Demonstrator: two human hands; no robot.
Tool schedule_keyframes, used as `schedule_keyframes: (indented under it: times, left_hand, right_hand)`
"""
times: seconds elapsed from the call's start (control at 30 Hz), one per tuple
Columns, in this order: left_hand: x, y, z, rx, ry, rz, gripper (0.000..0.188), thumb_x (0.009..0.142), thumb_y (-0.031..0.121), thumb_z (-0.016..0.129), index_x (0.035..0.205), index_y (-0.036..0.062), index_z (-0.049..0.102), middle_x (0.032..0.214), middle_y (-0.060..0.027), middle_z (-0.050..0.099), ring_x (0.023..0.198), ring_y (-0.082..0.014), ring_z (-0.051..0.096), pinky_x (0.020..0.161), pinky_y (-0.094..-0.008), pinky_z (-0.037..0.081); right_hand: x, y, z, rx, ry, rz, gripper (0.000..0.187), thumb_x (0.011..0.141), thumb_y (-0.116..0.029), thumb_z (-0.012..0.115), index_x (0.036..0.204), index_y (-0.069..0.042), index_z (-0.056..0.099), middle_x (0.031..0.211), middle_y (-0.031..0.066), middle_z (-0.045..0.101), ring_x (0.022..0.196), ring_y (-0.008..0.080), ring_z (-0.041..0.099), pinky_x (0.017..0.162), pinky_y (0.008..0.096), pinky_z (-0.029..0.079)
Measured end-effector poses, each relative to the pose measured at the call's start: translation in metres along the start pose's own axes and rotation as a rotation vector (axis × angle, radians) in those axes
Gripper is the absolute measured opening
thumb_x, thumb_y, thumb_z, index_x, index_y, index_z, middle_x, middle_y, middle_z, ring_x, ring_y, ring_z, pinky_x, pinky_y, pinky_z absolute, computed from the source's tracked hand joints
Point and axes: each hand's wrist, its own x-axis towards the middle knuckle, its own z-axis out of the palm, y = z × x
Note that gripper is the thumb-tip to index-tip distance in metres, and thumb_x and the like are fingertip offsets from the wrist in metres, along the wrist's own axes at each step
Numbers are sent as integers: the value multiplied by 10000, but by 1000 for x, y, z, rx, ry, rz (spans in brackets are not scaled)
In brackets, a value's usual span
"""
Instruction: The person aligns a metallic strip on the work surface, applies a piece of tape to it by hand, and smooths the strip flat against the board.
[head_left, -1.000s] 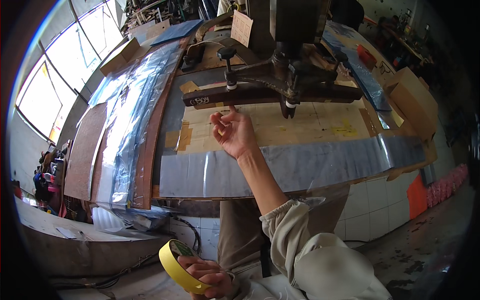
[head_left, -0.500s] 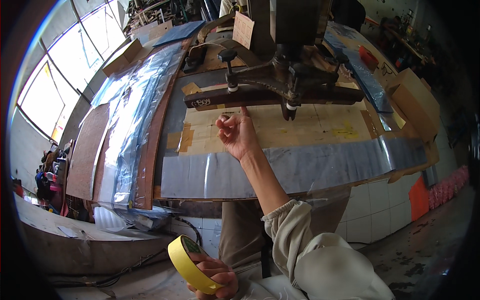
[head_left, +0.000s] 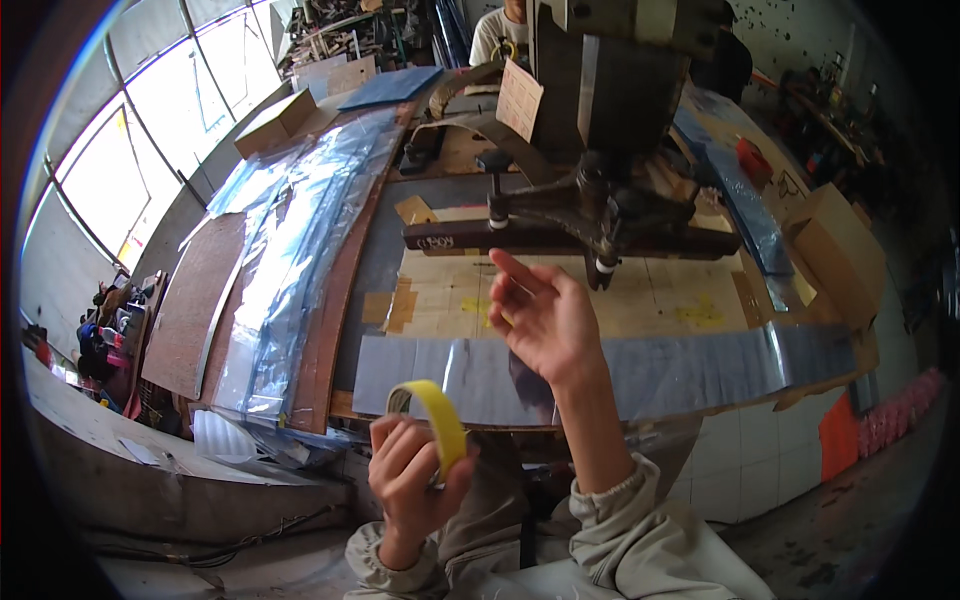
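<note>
My left hand (head_left: 405, 482) is wrapped round a roll of yellow tape (head_left: 446, 428), held up in front of the bench's near edge. Above the bench, my right hand (head_left: 553, 328) is raised with its index finger stretched out and the others loosely bent; I see nothing in it. Beyond its fingertips lies a dark press bar (head_left: 560, 239), pressed down by a heavy metal bracket (head_left: 600, 200). Under the bar is a pale wooden board (head_left: 640, 290) with brown and yellow tape pieces on it. A grey film-covered strip (head_left: 690, 372) runs along the bench's near edge.
Clear blue plastic film (head_left: 300, 230) covers the bench's left side. An open cardboard box (head_left: 835, 240) stands at the right, with a red object (head_left: 753, 160) farther back. A person (head_left: 500, 35) is behind the machine. Pink bundled material (head_left: 900, 415) lies at the lower right.
My left hand has lifted the tape roll up toward the bench edge and turned it. My right hand has drawn back from the press bar and shifted to the right. The view has tilted slightly.
</note>
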Motion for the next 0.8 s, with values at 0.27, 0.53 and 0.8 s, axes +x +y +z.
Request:
schedule_keyframes:
  times: [0.27, 0.53, 0.8]
  left_hand:
    - [62, 9, -2, 270, -426, 137, 195, 736, 145, 720, 910, 79, 661, 959, -93, 463, 888, -260, 460, 802, -401, 377]
    - [119, -63, 21, -202, -637, 468, 149, 708, 138, 759, 726, 99, 616, 847, -24, 601, 772, -212, 590, 685, -338, 480]
    - [248, -212, 110, -185, -1121, -221, 364, 933, 268, 344, 970, 43, 628, 977, -70, 665, 892, -192, 630, 789, -325, 465]
  right_hand:
    - [-57, 21, 36, -378, 142, -212, 399, 936, -320, 487, 1145, 6, 585, 1040, 79, 620, 876, 144, 573, 799, 316, 443]
    - [-147, 26, -36, -487, 297, -426, 283, 965, -247, 483, 888, 13, 563, 841, 95, 565, 766, 176, 551, 734, 308, 440]
    - [-197, 10, -45, -585, 386, -408, 278, 947, -263, 505, 841, -11, 559, 805, 111, 556, 729, 189, 538, 685, 314, 438]
